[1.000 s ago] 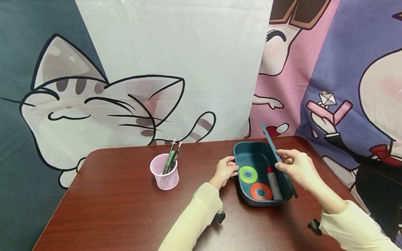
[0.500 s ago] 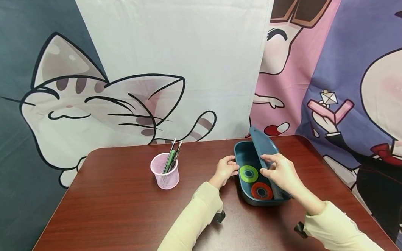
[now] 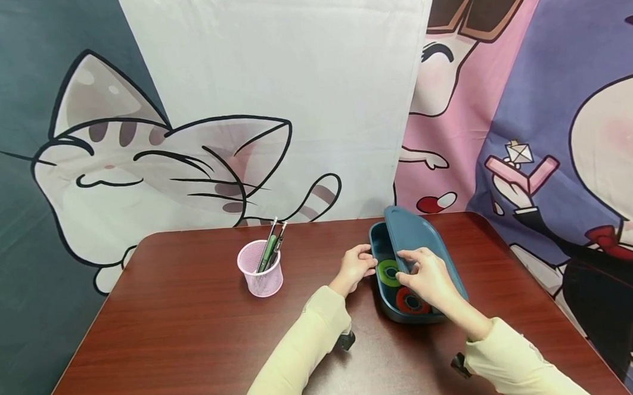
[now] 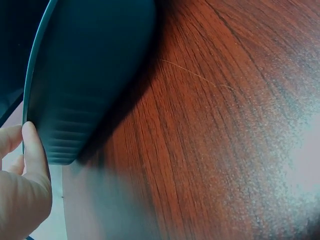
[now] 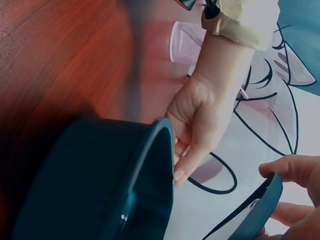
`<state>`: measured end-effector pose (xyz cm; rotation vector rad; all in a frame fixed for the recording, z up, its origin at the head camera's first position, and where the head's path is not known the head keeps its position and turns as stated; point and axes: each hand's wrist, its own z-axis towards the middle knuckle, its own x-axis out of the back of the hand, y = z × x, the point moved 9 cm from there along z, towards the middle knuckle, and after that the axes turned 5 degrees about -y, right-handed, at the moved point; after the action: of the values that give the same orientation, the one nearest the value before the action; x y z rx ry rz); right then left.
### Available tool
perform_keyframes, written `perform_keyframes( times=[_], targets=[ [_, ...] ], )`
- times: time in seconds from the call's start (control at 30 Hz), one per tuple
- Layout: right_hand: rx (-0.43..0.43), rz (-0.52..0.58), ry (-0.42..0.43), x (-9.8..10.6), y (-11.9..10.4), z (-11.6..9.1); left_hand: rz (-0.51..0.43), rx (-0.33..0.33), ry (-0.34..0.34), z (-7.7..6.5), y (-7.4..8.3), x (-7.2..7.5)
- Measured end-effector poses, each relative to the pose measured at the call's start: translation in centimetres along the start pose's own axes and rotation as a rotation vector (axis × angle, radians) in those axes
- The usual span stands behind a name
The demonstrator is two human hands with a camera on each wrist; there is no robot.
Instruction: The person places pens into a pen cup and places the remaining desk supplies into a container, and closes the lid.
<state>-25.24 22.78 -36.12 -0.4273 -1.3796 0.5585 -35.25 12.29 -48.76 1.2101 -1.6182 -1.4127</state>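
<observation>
A dark teal box point(image 3: 409, 320) stands on the table. Its left rim is held by my left hand point(image 3: 353, 268), thumb and fingers at the wall. My right hand point(image 3: 430, 278) pinches the near edge of the matching lid point(image 3: 417, 234), tilted over the box's right part. In the right wrist view the lid edge point(image 5: 267, 205) sits between thumb and fingers, apart from the box's left rim. A green ring-shaped roll point(image 3: 389, 273) and an orange-red one point(image 3: 410, 302) lie inside, partly shaded or covered. Anything at the right side of the box is hidden under the lid.
A pink mesh pen cup point(image 3: 260, 275) with several pens point(image 3: 268, 254) stands left of the box. The brown wooden table point(image 3: 194, 323) ends at a cartoon-printed cloth backdrop point(image 3: 300, 91).
My right hand has swung the lid leftward and down from nearly upright at the right rim. The lid now hides the red-capped grey tube. My left hand has stayed at the left rim.
</observation>
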Motion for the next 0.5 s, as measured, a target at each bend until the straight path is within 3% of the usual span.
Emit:
perform_keyframes(
  times=[0.33, 0.5],
  targets=[
    [-0.004, -0.022, 0.01, -1.5, -0.2, 0.1, 0.023, 0.0, -0.001, 0.0, 0.1, 0.1],
    [-0.005, -0.048, 0.003, -2.2, -0.1, 0.2, 0.11, -0.064, 0.057, -0.3, 0.7, 0.6]
  ],
)
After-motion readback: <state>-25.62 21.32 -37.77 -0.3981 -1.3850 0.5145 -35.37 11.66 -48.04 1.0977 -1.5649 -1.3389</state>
